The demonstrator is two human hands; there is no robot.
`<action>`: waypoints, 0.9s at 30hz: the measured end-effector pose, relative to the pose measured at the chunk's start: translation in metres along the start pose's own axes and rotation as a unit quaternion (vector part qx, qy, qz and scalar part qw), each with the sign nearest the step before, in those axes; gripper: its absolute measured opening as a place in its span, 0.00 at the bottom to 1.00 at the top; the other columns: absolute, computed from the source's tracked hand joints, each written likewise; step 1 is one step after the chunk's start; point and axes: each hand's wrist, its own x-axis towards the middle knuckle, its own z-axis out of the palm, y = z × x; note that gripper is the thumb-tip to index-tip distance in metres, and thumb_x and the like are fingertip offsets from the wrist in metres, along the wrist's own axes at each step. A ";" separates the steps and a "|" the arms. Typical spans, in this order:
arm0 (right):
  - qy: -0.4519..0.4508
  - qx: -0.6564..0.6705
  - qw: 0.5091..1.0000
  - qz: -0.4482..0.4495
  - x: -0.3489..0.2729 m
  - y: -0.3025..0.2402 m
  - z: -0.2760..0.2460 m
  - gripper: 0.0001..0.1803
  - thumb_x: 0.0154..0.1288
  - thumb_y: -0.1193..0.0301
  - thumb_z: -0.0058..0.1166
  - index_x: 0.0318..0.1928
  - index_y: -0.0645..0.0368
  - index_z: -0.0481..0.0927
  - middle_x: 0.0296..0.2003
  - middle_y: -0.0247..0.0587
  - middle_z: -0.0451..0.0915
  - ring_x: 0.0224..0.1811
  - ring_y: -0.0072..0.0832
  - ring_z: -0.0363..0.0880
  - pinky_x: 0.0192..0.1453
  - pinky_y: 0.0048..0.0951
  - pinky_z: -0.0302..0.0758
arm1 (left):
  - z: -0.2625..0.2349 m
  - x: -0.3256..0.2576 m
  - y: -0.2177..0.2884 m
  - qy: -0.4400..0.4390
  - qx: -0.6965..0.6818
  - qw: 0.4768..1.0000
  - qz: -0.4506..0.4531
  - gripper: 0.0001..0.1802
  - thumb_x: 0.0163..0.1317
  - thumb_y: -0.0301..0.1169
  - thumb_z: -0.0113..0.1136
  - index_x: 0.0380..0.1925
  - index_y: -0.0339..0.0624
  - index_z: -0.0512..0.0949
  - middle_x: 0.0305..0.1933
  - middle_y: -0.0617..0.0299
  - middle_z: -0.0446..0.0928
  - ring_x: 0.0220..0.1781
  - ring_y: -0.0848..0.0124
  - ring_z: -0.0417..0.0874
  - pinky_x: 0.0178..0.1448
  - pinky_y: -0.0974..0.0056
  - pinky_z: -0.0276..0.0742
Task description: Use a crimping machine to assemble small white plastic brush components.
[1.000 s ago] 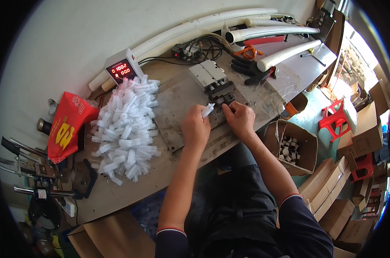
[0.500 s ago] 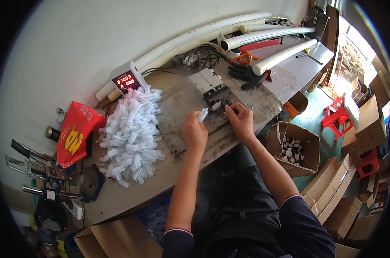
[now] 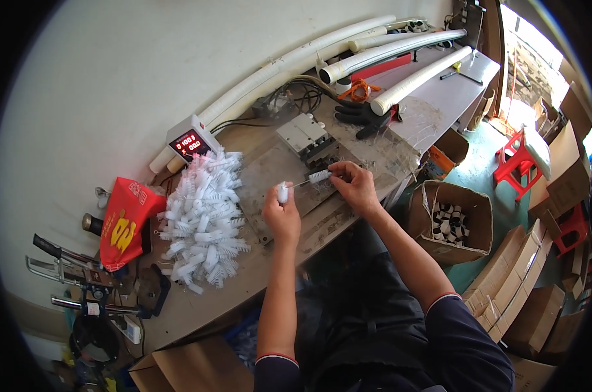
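My right hand (image 3: 355,185) is closed in a pinch on one end of a small white bristle brush (image 3: 319,176). A thin wire stem runs from that brush toward my left hand (image 3: 282,217). The left fingers are closed round a white piece (image 3: 282,193), apparently another bristle brush, standing upright; whether the stem touches it I cannot tell. Both hands are just in front of a small grey-beige machine (image 3: 304,137) on a metal plate (image 3: 260,173). Left of them lies a large heap of white bristle brushes (image 3: 204,222).
Behind the heap stands a counter box (image 3: 193,142) with red digits. A red bag (image 3: 129,225) and a metal lever tool (image 3: 90,287) are at the left. White tubes (image 3: 420,81) and a black glove (image 3: 368,117) lie farther back. A carton (image 3: 453,225) of black-and-white pieces stands right of the table.
My right hand has drawn back from the machine and now shows a brush in its fingers. My left hand has moved slightly left and down. The whole view has shifted a little.
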 end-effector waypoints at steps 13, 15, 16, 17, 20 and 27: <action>-0.083 0.130 0.984 0.092 -0.004 -0.012 -0.011 0.16 0.65 0.77 0.65 0.53 0.60 0.85 0.34 0.29 0.82 0.35 0.14 0.75 0.37 0.21 0.73 | 0.001 -0.001 0.000 -0.061 0.044 0.995 0.071 0.06 0.68 0.23 0.63 0.42 0.42 0.85 0.37 0.58 0.84 0.38 0.65 0.83 0.44 0.62 0.77; -0.081 0.135 0.984 0.081 -0.005 -0.015 -0.011 0.15 0.66 0.77 0.65 0.53 0.61 0.85 0.33 0.28 0.82 0.34 0.13 0.75 0.36 0.20 0.72 | 0.002 -0.001 -0.001 -0.064 0.050 0.993 0.083 0.08 0.66 0.21 0.62 0.43 0.42 0.84 0.39 0.56 0.83 0.39 0.60 0.84 0.44 0.60 0.77; -0.079 0.140 0.984 0.070 -0.006 -0.016 -0.011 0.15 0.67 0.77 0.65 0.54 0.61 0.84 0.33 0.27 0.81 0.33 0.12 0.74 0.34 0.19 0.71 | 0.003 -0.001 -0.001 -0.068 0.056 0.991 0.096 0.10 0.65 0.19 0.61 0.43 0.42 0.84 0.40 0.54 0.82 0.40 0.56 0.84 0.45 0.58 0.77; -0.079 0.140 0.985 0.070 -0.007 -0.018 -0.011 0.15 0.67 0.77 0.65 0.54 0.61 0.84 0.33 0.27 0.81 0.33 0.12 0.74 0.34 0.19 0.71 | 0.003 -0.002 0.000 -0.069 0.055 0.991 0.097 0.10 0.65 0.19 0.61 0.43 0.42 0.84 0.40 0.54 0.82 0.40 0.56 0.84 0.45 0.58 0.77; -0.062 0.161 0.985 0.024 -0.008 -0.021 -0.013 0.14 0.67 0.78 0.65 0.53 0.62 0.85 0.33 0.28 0.81 0.29 0.12 0.72 0.31 0.19 0.70 | 0.004 -0.004 0.001 -0.078 0.076 0.990 0.094 0.20 0.55 0.13 0.58 0.46 0.45 0.82 0.42 0.54 0.81 0.44 0.50 0.84 0.48 0.53 0.78; -0.078 0.142 0.983 0.089 -0.003 -0.006 -0.006 0.09 0.67 0.76 0.65 0.46 0.63 0.85 0.29 0.32 0.83 0.24 0.15 0.75 0.27 0.19 0.70 | 0.000 -0.004 0.000 -0.100 0.102 0.986 0.091 0.18 0.55 0.16 0.60 0.44 0.48 0.81 0.42 0.54 0.80 0.46 0.49 0.84 0.48 0.50 0.79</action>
